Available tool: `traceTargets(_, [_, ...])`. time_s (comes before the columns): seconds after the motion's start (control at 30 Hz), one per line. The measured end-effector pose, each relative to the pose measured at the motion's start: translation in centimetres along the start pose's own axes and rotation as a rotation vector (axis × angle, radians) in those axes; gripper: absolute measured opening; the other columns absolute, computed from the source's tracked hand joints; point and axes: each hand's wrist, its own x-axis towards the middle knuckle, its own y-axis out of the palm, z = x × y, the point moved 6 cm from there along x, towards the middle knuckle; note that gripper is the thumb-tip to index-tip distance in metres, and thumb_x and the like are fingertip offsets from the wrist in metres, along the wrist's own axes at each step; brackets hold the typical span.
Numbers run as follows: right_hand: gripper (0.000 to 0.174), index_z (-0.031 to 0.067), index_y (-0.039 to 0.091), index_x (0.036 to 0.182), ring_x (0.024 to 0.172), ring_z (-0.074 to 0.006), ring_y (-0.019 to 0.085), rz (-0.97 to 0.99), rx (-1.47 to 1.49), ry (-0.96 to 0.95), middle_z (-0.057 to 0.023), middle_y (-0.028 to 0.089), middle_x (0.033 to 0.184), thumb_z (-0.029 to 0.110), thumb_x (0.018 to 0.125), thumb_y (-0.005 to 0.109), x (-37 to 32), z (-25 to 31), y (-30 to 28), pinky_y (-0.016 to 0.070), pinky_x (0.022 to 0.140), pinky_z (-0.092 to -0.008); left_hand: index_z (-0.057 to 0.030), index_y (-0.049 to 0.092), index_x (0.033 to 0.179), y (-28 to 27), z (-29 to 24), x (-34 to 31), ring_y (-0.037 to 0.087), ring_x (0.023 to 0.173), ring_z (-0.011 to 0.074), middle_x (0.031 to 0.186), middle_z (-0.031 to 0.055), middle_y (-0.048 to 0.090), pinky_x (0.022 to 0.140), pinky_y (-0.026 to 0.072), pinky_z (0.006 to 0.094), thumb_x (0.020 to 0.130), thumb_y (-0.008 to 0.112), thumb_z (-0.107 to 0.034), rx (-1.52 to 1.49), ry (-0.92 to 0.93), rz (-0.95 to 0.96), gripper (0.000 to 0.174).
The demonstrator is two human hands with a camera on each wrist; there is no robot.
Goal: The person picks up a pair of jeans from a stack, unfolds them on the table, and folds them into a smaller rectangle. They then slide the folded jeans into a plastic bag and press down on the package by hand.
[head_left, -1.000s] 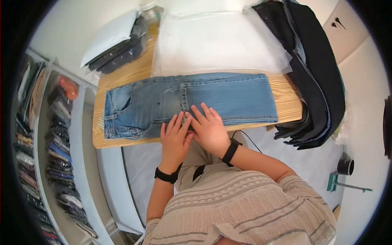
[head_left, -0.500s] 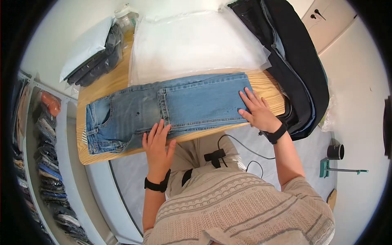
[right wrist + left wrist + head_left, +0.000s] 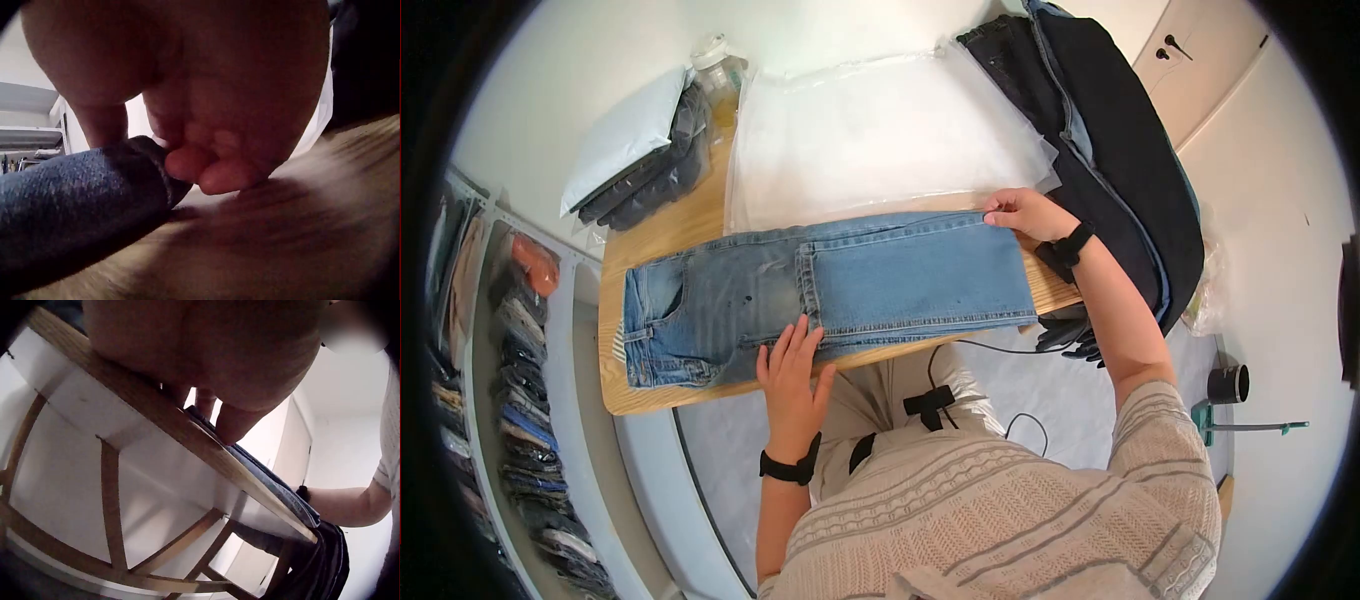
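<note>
Head view is showing, at far left, a grey shelf rack that is holding folded garments in clear plastic; right of it, a white plastic packet is lying on dark bagged clothes on the wood-grain desk. Along the near edge of the desk, a folded pair of faded blue denim jeans is lying flat, waistband to the left and doubled legs to the right. At its near edge the person's left hand is resting with fairly straight fingers, touching the denim without gripping. Behind the jeans a stack of translucent white plastic bags is lying flat. Farther right, the right hand is pinching the far right corner of the jeans; the right wrist view is showing its fingers curling at the denim edge, thumb opposite. Beyond, black trousers are hanging over the desk's right end. The denim is probably going to be handling as moderately heavy, soft, grippy and sturdy, its loose layers prone to shifting, so pinching all layers together at the right-end corners, with a palm supporting the middle, is looking safest.
</note>
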Motion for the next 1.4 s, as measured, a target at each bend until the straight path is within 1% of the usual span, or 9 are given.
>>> traceTargets(0.37, [0.023, 0.0008, 0.051, 0.085, 0.079, -0.0164, 0.048, -0.027, -0.458, -0.107, -0.0065, 0.051, 0.087, 0.021, 0.092, 0.058, -0.2, 0.0, 0.0, 0.0419, 0.075, -0.0283, -0.0152, 0.051, 0.13, 0.2, 0.1, 0.0, 0.038, 0.13, 0.0256, 0.14, 0.0059, 0.046, 0.109, 0.0149, 0.0491, 0.088, 0.057, -0.026, 0.062, 0.008, 0.029, 0.043])
traceTargets(0.47, [0.021, 0.0011, 0.056, 0.104, 0.091, -0.024, 0.058, -0.207, -0.534, 0.085, -0.0126, 0.06, 0.1, 0.013, 0.088, 0.062, -1.5, 2.0, -0.2, 0.0462, 0.083, -0.0338, -0.0161, 0.051, 0.13, 0.1, 0.2, 0.1, 0.038, 0.129, 0.0257, 0.14, 0.0056, 0.046, 0.109, 0.0151, 0.0491, 0.086, 0.059, -0.026, 0.055, -0.002, 0.023, 0.045])
traceTargets(0.53, [0.03, -0.0005, 0.055, 0.113, 0.1, -0.0318, 0.059, -0.436, -0.791, -0.177, -0.0174, 0.06, 0.109, 0.013, 0.087, 0.062, -3.9, 7.3, 1.3, 0.0456, 0.089, -0.037, -0.016, 0.051, 0.13, 0.2, 0.2, -0.1, 0.038, 0.129, 0.0259, 0.141, 0.0055, 0.045, 0.109, 0.0157, 0.0492, 0.085, 0.061, -0.025, 0.055, 0.011, 0.027, 0.047])
traceTargets(0.87, [0.054, -0.0014, 0.042, 0.132, 0.129, -0.0318, 0.04, -0.154, -0.664, -0.482, -0.0165, 0.044, 0.137, 0.017, 0.084, 0.059, -3.5, 11.0, 26.0, 0.0311, 0.104, -0.0485, -0.0112, 0.051, 0.128, -1.0, 0.5, -0.7, 0.038, 0.13, 0.026, 0.141, 0.0079, 0.044, 0.108, 0.0216, 0.0475, 0.083, 0.064, -0.018, 0.029, 0.011, 0.05, 0.048])
traceTargets(0.93, [0.057, 0.0014, 0.041, 0.134, 0.126, -0.0294, 0.042, -0.285, -0.908, -0.5, -0.0141, 0.045, 0.137, 0.02, 0.083, 0.06, -3.2, 11.4, 26.7, 0.0308, 0.103, -0.0506, -0.0058, 0.051, 0.125, -2.9, 3.4, -2.2, 0.042, 0.126, 0.0237, 0.136, 0.0114, 0.047, 0.102, 0.0331, 0.0404, 0.082, 0.063, -0.01, -0.485, -0.017, -0.162, 0.045])
traceTargets(1.03, [0.06, 0.0035, 0.041, 0.135, 0.125, -0.0283, 0.043, -0.266, -0.909, -0.508, -0.013, 0.045, 0.137, 0.022, 0.082, 0.062, -3.1, 11.2, 26.6, 0.0313, 0.102, -0.0518, -0.0014, 0.048, 0.125, -7.1, 7.7, -5.8, 0.049, 0.114, 0.0218, 0.126, 0.0136, 0.052, 0.093, 0.0406, 0.0341, 0.083, 0.063, -0.007, -0.09, -0.162, -0.581, 0.045])
traceTargets(1.1, [0.061, 0.0039, 0.04, 0.135, 0.126, -0.0289, 0.042, -0.256, -0.933, -0.501, -0.0125, 0.044, 0.138, 0.024, 0.082, 0.062, -3.1, 11.2, 26.9, 0.0318, 0.101, -0.0518, 0.0008, 0.042, 0.129, -8.9, 11.0, -8.4, 0.052, 0.101, 0.0243, 0.108, 0.0132, 0.056, 0.089, 0.0423, 0.0382, 0.08, 0.07, -0.01, -0.164, -0.599, -0.883, 0.057])
traceTargets(1.2, [0.061, 0.0041, 0.04, 0.135, 0.126, -0.0289, 0.042, -0.278, -0.943, -0.506, -0.0123, 0.044, 0.138, 0.025, 0.082, 0.062, -3.1, 11.2, 26.8, 0.0322, 0.101, -0.0518, 0.0034, 0.034, 0.134, -8.1, 12.0, -6.8, 0.053, 0.092, 0.0206, 0.102, 0.0129, 0.055, 0.081, 0.0447, 0.0355, 0.079, 0.073, -0.013, -0.14, -0.655, -0.626, 0.07])
traceTargets(1.4, [0.06, 0.0047, 0.041, 0.135, 0.126, -0.0288, 0.042, -0.289, -0.939, -0.494, -0.0118, 0.044, 0.138, 0.025, 0.083, 0.062, -3.1, 11.1, 26.8, 0.0325, 0.101, -0.0518, 0.0034, 0.009, 0.145, -7.0, 11.6, -4.8, 0.052, 0.088, 0.0169, 0.108, 0.0134, 0.051, 0.078, 0.0448, 0.0292, 0.079, 0.073, -0.009, -0.55, -0.75, -0.755, 0.093])
